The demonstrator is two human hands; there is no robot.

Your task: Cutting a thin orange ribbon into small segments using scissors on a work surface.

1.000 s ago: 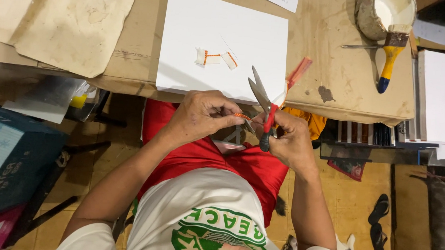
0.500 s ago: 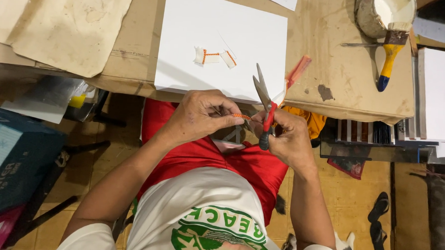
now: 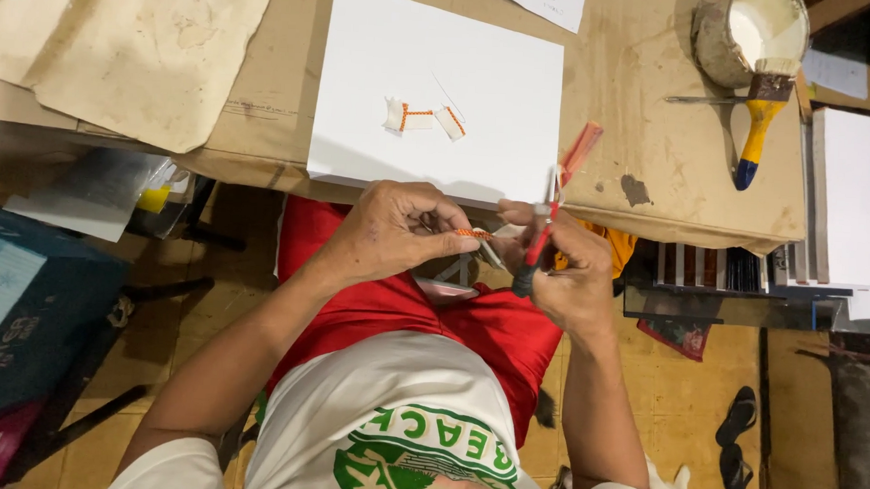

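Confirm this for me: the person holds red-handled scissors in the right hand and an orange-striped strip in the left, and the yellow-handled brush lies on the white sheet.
One detail is wrong. The head view shows the yellow-handled brush on the brown cardboard beside the paste pot, not on the white sheet. The rest holds: scissors in the right hand, strip in the left hand.

We see warm, even light from above and a sharp picture. The white sheet [image 3: 433, 68] glares brightly. Shadows darken the floor [image 3: 828, 428] at the right edge.
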